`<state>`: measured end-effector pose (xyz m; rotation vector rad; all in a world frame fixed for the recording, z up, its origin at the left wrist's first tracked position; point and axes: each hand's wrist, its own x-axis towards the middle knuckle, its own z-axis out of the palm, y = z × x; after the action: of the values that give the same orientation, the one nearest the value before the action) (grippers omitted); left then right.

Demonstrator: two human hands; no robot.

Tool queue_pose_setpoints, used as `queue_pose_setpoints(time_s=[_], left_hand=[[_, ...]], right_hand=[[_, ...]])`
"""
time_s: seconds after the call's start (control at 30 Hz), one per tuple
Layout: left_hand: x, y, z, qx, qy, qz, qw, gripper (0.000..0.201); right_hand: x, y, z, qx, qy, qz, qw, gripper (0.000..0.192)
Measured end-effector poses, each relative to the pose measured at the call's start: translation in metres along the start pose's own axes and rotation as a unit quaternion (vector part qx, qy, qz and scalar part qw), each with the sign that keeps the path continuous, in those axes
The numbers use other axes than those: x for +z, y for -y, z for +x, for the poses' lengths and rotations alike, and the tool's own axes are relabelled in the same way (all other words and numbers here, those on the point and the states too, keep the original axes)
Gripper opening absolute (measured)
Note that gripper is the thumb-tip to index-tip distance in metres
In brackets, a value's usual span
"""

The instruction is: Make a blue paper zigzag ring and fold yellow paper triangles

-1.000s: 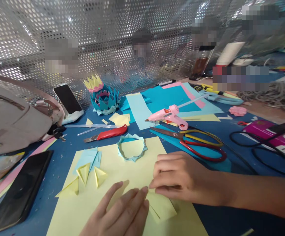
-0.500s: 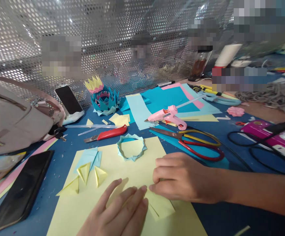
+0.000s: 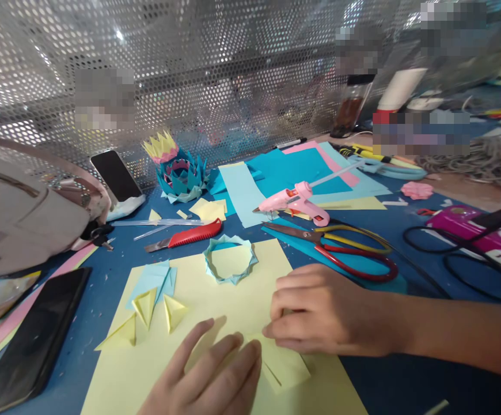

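Note:
A small folded piece of yellow paper (image 3: 287, 364) lies on the large yellow sheet (image 3: 116, 377), partly under both hands. My right hand (image 3: 319, 311) has its fingers curled together and grips the upper edge of this piece. My left hand (image 3: 211, 374) rests flat with fingers stretched, its fingertips touching the left side of the piece. Beyond them sits a ring of folded light-blue paper (image 3: 209, 268). Several folded yellow triangles (image 3: 145, 305) stand at the left, beside light-blue paper slips (image 3: 149, 280).
Behind the sheet lie a red utility knife (image 3: 196, 233), scissors (image 3: 349, 259) and a pink glue gun (image 3: 291, 200). A blue paper flower (image 3: 183, 176) stands farther back. Two phones, one dark phone (image 3: 34, 340) nearby, and a bag (image 3: 26, 207) are left; a purple power strip (image 3: 470, 230) is right.
My left fingers have drawn slightly closer in and bent a little at the yellow piece. My right hand keeps its grip almost unmoved. The view has shifted slightly.

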<state>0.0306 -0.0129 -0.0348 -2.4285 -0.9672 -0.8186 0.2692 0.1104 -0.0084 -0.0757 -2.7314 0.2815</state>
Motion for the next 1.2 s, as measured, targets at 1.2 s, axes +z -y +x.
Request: queue_pose_setpoints(time_s=[1.2], left_hand=[[-0.021,0.014,0.001,0.113,0.163,0.07,0.978,0.04]], right_hand=[[-0.006,-0.005,0.004,-0.091,0.033,-0.067,0.993,0.015]])
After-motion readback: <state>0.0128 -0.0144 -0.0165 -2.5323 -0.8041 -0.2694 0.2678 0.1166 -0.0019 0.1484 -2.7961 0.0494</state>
